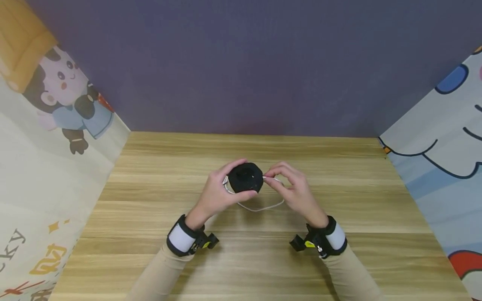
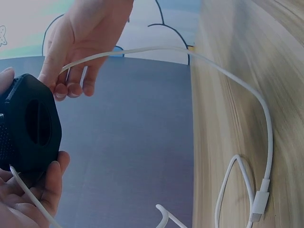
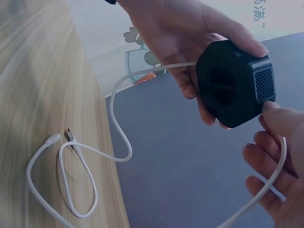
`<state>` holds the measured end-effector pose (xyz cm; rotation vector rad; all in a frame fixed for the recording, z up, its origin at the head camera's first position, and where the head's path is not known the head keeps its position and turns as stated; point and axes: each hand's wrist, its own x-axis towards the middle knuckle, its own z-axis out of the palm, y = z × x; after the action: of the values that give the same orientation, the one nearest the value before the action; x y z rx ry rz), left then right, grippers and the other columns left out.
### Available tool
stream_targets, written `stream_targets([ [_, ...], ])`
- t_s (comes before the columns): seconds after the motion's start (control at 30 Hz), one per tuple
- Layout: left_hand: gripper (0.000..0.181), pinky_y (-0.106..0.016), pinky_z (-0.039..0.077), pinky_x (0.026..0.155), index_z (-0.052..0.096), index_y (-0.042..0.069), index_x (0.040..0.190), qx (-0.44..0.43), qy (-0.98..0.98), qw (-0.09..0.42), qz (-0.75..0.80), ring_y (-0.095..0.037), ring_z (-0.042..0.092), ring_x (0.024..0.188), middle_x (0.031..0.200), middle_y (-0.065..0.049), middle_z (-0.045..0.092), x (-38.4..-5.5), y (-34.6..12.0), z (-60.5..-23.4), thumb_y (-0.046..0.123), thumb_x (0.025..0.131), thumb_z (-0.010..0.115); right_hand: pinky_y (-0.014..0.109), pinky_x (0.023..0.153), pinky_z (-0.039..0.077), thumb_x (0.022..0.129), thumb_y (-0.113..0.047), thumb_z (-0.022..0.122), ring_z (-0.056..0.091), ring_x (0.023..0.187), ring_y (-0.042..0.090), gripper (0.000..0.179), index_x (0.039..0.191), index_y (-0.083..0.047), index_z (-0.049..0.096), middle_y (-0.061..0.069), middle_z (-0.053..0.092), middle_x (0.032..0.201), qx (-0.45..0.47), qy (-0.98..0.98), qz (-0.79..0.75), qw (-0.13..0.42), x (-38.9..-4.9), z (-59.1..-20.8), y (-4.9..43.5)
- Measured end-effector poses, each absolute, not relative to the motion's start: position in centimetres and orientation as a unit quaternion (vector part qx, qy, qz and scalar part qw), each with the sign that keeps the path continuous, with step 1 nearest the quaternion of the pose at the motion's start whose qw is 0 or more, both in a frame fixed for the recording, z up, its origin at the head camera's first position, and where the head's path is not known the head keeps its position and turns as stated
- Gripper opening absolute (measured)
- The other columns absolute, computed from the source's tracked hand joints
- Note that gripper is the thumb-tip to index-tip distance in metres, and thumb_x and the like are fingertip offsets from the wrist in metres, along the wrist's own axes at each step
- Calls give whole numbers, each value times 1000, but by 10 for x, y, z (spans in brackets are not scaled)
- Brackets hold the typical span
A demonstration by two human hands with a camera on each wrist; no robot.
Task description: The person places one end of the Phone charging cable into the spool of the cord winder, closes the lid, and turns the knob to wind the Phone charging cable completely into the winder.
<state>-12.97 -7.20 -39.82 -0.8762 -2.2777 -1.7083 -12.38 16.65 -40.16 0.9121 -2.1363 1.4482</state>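
A black many-sided block [image 1: 245, 179] with a round recess in its face sits in my left hand [image 1: 215, 190], gripped between thumb and fingers above the table. One of its sides carries a textured patch [image 3: 264, 85]. Close to the block's right edge, my right hand [image 1: 297, 190] pinches a white cable [image 1: 265, 208] between thumb and forefinger. The cable comes out of the block on both sides and hangs in loops. In the left wrist view a white connector [image 2: 260, 203] hangs low over the wood. The right wrist view shows two cable ends, one plug [image 3: 71, 136] with an orange tip.
A wood-grain table [image 1: 241, 259] lies beneath both hands. Behind it stands a plain dark blue-grey panel [image 1: 241, 67], with cartoon-printed walls at the left [image 1: 75, 184] and right [image 1: 433, 138]. Each wrist wears a strap with a small camera.
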Motion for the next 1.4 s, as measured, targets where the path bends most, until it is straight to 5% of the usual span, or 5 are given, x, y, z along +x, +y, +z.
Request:
stream_targets([
  [0.27, 78, -41, 54, 103, 61, 4, 139, -298, -763, 88, -566, -23, 67, 120, 130, -11, 71, -130, -71, -398, 16, 70, 95, 21, 84, 53, 97, -17, 75, 67, 91, 17, 13, 93, -5, 74, 4, 71, 94, 320, -766, 510, 224, -123, -402, 167],
  [0.63, 78, -41, 53, 104, 61, 6, 140, -300, -765, 91, -563, -22, 66, 121, 132, -9, 70, -131, -71, -401, 18, 71, 95, 21, 86, 52, 92, -6, 77, 66, 89, 17, 4, 93, -5, 73, 4, 71, 93, 321, -764, 504, 243, -121, -403, 171],
  [0.9, 78, -42, 53, 104, 61, 6, 140, -297, -766, 91, -562, -23, 67, 120, 130, -10, 71, -131, -73, -401, 18, 71, 95, 21, 88, 52, 86, 7, 78, 66, 90, 17, 16, 94, -6, 74, 4, 71, 93, 313, -767, 504, 245, -120, -403, 174],
  [1.4, 77, -42, 55, 101, 61, 7, 140, -295, -770, 91, -559, -23, 67, 119, 131, -10, 71, -131, -74, -401, 18, 71, 94, 20, 88, 52, 86, 9, 77, 65, 89, 17, 16, 93, -5, 74, 6, 71, 92, 298, -773, 504, 244, -119, -401, 177],
])
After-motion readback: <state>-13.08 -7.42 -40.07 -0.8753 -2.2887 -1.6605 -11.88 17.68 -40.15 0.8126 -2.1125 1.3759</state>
